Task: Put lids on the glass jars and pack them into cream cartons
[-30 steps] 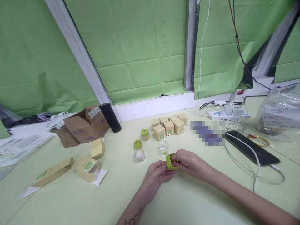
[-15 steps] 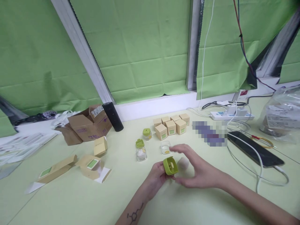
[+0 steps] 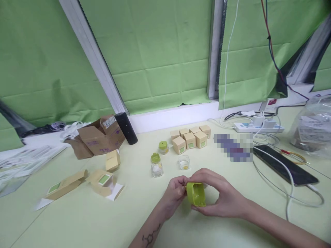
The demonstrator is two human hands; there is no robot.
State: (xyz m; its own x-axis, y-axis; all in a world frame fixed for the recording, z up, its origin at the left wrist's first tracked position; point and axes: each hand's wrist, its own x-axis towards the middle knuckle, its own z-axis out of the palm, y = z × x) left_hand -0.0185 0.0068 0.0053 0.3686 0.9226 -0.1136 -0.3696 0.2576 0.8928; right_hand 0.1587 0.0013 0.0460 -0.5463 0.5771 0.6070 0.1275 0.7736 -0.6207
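In the head view a hollow green cap (image 3: pixel 197 194) is between my two hands, its open side turned towards the right. My right hand (image 3: pixel 219 193) grips it from above and below. The closed fingers of my left hand (image 3: pixel 176 193) pinch at its left edge, on something small and yellowish that is mostly hidden. Beyond my hands stands an empty clear jar (image 3: pixel 184 162). Left of that are a clear jar with white contents (image 3: pixel 157 169), a loose green lid (image 3: pixel 155 157) and a jar with a green lid on (image 3: pixel 163 147).
Several small closed boxes (image 3: pixel 190 140) are grouped at the back. Opened small boxes (image 3: pixel 102 182), a large cardboard box (image 3: pixel 103 139) and a black cylinder (image 3: pixel 126 128) lie left. On the right are a phone (image 3: pixel 284 165), cables and a power strip (image 3: pixel 241 127).
My right hand has closed onto the green cap, which has moved slightly right and turned. The white round thing behind it is now mostly hidden. The view has shifted slightly.
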